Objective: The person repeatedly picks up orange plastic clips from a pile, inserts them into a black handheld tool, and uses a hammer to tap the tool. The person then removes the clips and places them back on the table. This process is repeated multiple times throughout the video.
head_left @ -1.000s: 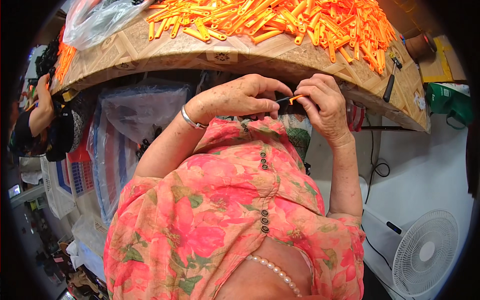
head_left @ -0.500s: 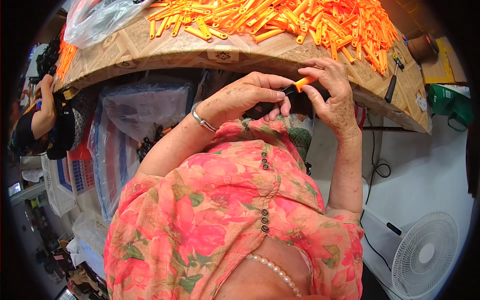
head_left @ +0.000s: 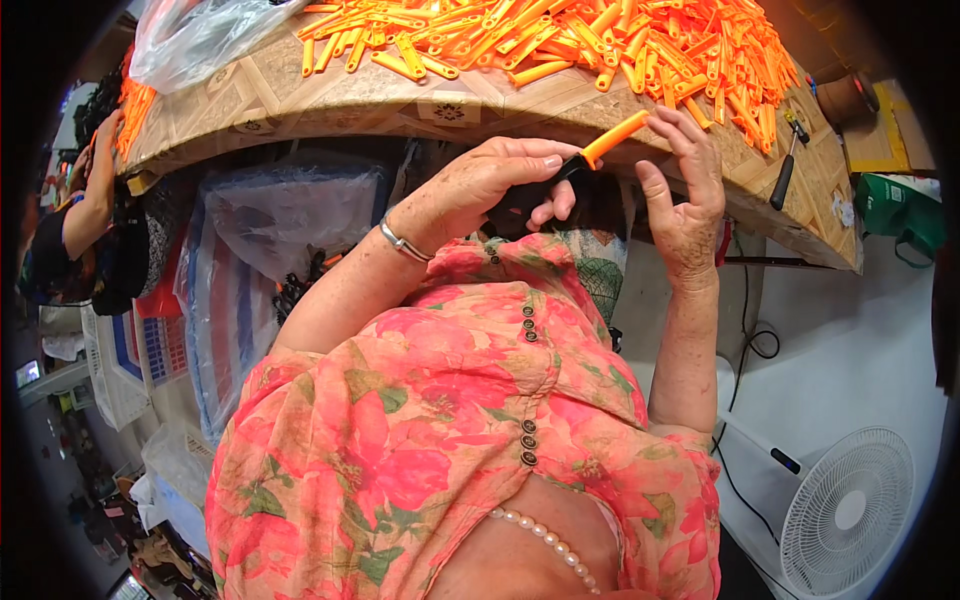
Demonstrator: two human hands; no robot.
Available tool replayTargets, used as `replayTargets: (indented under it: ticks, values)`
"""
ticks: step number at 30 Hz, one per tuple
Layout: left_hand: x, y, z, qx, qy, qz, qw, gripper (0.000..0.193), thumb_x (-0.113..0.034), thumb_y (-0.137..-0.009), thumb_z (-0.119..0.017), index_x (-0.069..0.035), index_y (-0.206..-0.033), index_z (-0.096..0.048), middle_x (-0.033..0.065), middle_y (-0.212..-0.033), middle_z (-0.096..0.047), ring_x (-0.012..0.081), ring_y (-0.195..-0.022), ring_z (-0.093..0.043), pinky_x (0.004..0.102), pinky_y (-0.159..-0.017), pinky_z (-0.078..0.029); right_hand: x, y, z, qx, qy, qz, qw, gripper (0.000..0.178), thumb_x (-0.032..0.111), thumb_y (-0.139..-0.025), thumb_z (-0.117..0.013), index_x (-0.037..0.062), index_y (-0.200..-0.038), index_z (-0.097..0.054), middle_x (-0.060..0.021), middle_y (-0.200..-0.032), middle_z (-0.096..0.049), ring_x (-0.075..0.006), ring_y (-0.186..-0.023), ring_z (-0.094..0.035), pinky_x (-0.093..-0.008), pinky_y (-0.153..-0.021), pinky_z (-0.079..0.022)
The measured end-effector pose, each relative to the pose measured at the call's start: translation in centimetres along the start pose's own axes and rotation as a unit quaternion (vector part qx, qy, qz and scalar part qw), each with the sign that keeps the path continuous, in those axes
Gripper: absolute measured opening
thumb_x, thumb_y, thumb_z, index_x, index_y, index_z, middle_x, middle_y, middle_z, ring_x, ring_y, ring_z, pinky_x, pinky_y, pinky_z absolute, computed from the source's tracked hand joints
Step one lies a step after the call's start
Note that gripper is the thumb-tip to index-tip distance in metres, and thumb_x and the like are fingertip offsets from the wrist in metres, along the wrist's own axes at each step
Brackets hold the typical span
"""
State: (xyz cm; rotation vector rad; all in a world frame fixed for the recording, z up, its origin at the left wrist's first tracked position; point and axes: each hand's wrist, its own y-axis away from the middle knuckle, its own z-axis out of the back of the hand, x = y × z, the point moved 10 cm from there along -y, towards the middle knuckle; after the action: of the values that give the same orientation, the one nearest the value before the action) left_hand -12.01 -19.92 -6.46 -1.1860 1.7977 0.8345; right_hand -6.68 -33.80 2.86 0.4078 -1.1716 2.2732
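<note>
My left hand (head_left: 500, 180) pinches a small black piece (head_left: 568, 168) between thumb and fingers in front of the table edge. An orange plastic handle (head_left: 614, 140) sticks out from the black piece, tilted up to the right. Just right of the handle is my right hand (head_left: 688, 195), its thumb and fingers apart and nothing gripped in it. Its fingertips come close to the handle's far end; whether they touch I cannot tell. My left fingers hide part of the black piece. Beyond lies a large heap of similar orange handles (head_left: 560, 45) on the table.
The wood-patterned table (head_left: 350, 110) curves across the front. A black-handled screwdriver (head_left: 784, 175) lies near its right edge, beside a brown spool (head_left: 845, 97). A clear plastic bag (head_left: 200, 45) sits at left. A white fan (head_left: 850, 508) stands at lower right. Another person's arm (head_left: 92, 205) shows far left.
My right hand has let go of the orange handle and opened, moving slightly right. The handle now stands out fully from the black piece, which my left hand keeps holding.
</note>
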Motion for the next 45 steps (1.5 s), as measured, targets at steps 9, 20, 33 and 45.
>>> replayTargets:
  ticks: [9,20,33,45]
  values:
    - [0.0,0.2,1.8,-0.075,0.004,-0.013,0.997,0.039,-0.019,-0.098,-0.053,0.002,-0.131,-0.054,0.0072,-0.085,-0.065,0.0105,-0.072,-0.056,0.0248,-0.067,-0.048,-3.6,1.2,0.4,-0.039,0.011,-0.075,0.996,0.028,0.008,-0.085,-0.068,0.0042,-0.114,-0.066,-0.0112,-0.118,-0.065,-0.0277,-0.115,-0.059,-0.0378,-0.101,-0.044]
    - [0.8,0.7,3.0,-0.131,0.039,0.026,0.99,0.047,-0.015,-0.092,-0.066,0.001,-0.134,-0.052,0.0093,-0.091,-0.068,0.0116,-0.08,-0.065,0.0248,-0.073,-0.053,-12.1,1.4,11.6,-0.195,0.346,-0.13,0.908,0.04,0.031,-0.085,-0.07,0.008,-0.117,-0.065,-0.0155,-0.12,-0.061,-0.0311,-0.116,-0.055,-0.0434,-0.1,-0.041]
    - [1.1,0.4,2.9,-0.157,0.058,0.02,0.986,0.048,-0.011,-0.093,-0.063,-0.001,-0.137,-0.049,0.0074,-0.087,-0.068,0.0104,-0.075,-0.064,0.024,-0.068,-0.054,-13.2,0.6,10.3,-0.085,0.394,-0.078,0.912,0.032,0.025,-0.085,-0.069,0.0116,-0.113,-0.067,-0.0107,-0.113,-0.061,-0.0287,-0.109,-0.055,-0.0389,-0.095,-0.044]
    - [0.9,0.1,2.4,-0.153,0.035,0.034,0.987,0.037,-0.006,-0.095,-0.057,-0.003,-0.131,-0.048,0.0075,-0.089,-0.066,0.0127,-0.077,-0.065,0.0261,-0.07,-0.056,-7.9,-1.8,0.9,-0.044,0.256,-0.106,0.96,0.019,0.025,-0.082,-0.073,0.009,-0.092,-0.07,-0.0073,-0.087,-0.065,-0.0261,-0.088,-0.061,-0.0396,-0.086,-0.045]
